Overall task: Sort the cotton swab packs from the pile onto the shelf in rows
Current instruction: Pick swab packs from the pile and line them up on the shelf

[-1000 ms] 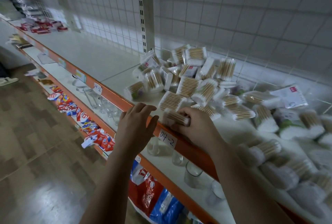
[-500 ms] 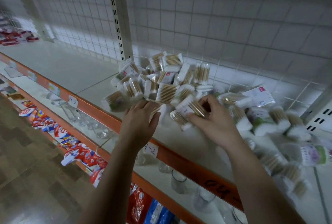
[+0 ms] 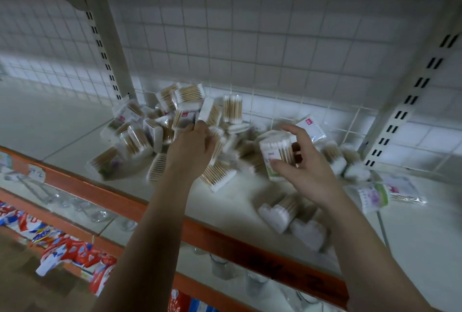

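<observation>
The right hand [image 3: 303,161] has its grip clamped on one cotton swab pack [image 3: 273,155], thumb across the near face and fingers behind it. It holds the pack up over the shelf [image 3: 75,126], at about 3 o'clock from the pile [image 3: 172,124]. The left hand [image 3: 191,148] is sunk into the pile's near side, fingers curled toward its 12 o'clock. Blur hides whether that grip is closed on a pack or merely touching one, so I cannot tell. The pile sits toward the back of the shelf against the wire grid [image 3: 250,49], loose and leaning. A few packs [image 3: 287,211] lie near the orange front lip [image 3: 140,201], at 6 o'clock from the held pack, and a flat pack [image 3: 373,195] lies apart at 4 o'clock. No tidy row is visible, so the sorting looks to be at an early stage. The main risk, as I judge it, is the left hand dragging a pack out from low in the heap. The ones leaning on it could slide toward 6 o'clock and over the lip onto the glasses [image 3: 220,268] on the shelf below. The right-hand hold looks light, with the index finger [image 3: 293,129] lifted off, so the slick wrapper could twist or slip out if swung quickly. Packs set down too near the lip could also be knocked off by a forearm.
</observation>
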Demonstrator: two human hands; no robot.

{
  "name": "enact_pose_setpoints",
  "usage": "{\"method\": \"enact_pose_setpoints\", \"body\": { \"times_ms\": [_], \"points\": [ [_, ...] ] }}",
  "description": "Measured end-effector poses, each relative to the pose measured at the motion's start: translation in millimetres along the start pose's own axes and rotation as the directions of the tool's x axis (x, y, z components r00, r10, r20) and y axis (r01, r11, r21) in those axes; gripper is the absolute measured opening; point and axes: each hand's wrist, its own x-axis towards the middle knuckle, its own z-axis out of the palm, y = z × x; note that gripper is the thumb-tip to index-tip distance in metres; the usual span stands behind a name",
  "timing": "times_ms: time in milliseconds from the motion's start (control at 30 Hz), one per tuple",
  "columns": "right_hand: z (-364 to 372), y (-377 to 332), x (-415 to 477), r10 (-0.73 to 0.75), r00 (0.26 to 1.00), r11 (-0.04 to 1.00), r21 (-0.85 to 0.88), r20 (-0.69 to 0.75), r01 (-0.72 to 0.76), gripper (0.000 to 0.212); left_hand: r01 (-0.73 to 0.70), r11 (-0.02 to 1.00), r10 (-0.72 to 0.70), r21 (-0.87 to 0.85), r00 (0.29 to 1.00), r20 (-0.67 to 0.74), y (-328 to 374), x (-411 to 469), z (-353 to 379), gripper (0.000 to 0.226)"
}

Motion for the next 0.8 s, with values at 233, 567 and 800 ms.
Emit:
{"method": "enact_pose_setpoints", "body": {
  "times_ms": [233, 567, 800],
  "points": [
    [-9.0, 10.3, 1.9, 0.011, 0.999, 0.996, -0.088, 0.031, -0.008, 0.047, -0.001, 0.993, 0.007, -0.122, 0.998, 0.054, 2.6, 0.9, 12.9, 0.049],
    [-27.4, 10.5, -5.3, 0.075, 0.997, 0.996, 0.055, -0.029, -0.073, 0.051, -0.041, 0.979, 0.038, -0.200, 0.999, -0.019, 34.9, -12.3, 3.8, 0.071],
    [-59.9, 7.5, -23.5, 0.119, 0.993, 0.967, 0.225, 0.013, -0.119, 0.055, -0.175, 0.935, 0.142, -0.309, 0.982, -0.126, 83.1, -17.5, -0.1, 0.060]
  ]
}}
